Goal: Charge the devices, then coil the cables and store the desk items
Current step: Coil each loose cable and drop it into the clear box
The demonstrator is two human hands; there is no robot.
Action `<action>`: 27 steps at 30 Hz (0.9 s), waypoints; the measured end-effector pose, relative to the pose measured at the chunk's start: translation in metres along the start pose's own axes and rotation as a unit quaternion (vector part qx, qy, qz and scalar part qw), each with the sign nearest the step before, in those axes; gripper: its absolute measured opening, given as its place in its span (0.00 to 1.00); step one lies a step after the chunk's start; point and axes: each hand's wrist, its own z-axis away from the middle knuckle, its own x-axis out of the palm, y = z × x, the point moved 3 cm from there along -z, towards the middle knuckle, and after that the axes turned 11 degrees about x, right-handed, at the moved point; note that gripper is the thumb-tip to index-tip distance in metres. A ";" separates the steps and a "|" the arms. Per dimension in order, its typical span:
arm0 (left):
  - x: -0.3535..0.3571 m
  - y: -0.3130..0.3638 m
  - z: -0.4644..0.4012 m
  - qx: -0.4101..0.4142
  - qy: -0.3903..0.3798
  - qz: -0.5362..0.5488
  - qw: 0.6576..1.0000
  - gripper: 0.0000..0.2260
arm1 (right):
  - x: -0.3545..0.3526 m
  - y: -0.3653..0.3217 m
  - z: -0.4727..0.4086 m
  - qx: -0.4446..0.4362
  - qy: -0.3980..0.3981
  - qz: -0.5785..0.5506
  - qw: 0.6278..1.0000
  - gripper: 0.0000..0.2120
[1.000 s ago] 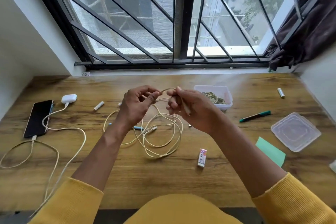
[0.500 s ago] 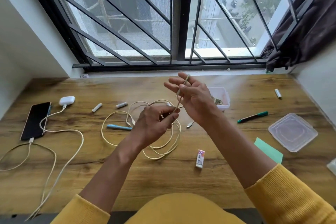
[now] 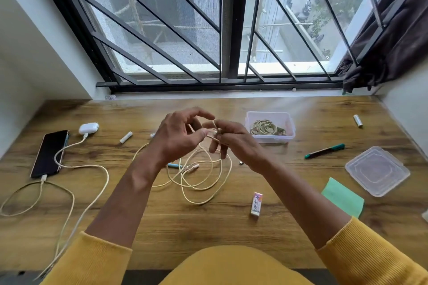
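A loose cream cable (image 3: 199, 183) lies in loops on the wooden desk (image 3: 208, 233), its upper part lifted between my hands. My left hand (image 3: 178, 136) pinches a strand with thumb and finger. Close beside it, my right hand (image 3: 234, 141) has its fingers curled round the cable. A black phone (image 3: 49, 152) and a white earbuds case (image 3: 88, 127) sit at the left, each with a cream cable (image 3: 92, 169) plugged in.
A clear box of rubber bands (image 3: 269, 126) stands behind my right hand, its lid (image 3: 377, 170) at the right. Batteries (image 3: 126, 137) (image 3: 357, 121), a green marker (image 3: 324, 151), a blue pen (image 3: 174, 165), an eraser (image 3: 256, 203) and a green sticky pad (image 3: 342, 196) lie scattered.
My right hand dropped from its raised, open pose and curled onto the cable. My left hand rose to meet it, and the two now hold the cable close together.
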 end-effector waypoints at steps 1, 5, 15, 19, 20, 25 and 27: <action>-0.002 -0.002 -0.001 -0.002 -0.003 0.006 1.000 0.14 | 0.001 0.000 0.002 0.002 -0.010 0.008 1.000 0.19; -0.004 -0.006 -0.005 0.008 -0.005 0.050 0.999 0.13 | 0.005 -0.005 0.008 -0.014 -0.061 0.011 0.998 0.20; -0.006 -0.016 -0.005 0.026 0.067 0.089 0.993 0.05 | -0.001 -0.007 0.008 0.012 -0.134 -0.014 0.991 0.20; -0.013 -0.014 -0.009 0.041 0.086 0.102 0.990 0.07 | 0.002 -0.005 0.008 0.015 -0.157 -0.030 0.987 0.16; -0.015 -0.013 -0.010 0.048 0.094 0.107 0.989 0.07 | 0.003 -0.005 0.008 0.015 -0.162 -0.037 0.986 0.15; -0.015 -0.014 -0.014 0.051 0.142 0.135 0.979 0.07 | 0.005 -0.009 0.007 -0.007 -0.184 -0.052 0.981 0.13; -0.010 -0.019 -0.014 0.034 0.160 0.157 0.974 0.06 | 0.002 -0.014 0.009 -0.019 -0.192 -0.084 0.978 0.12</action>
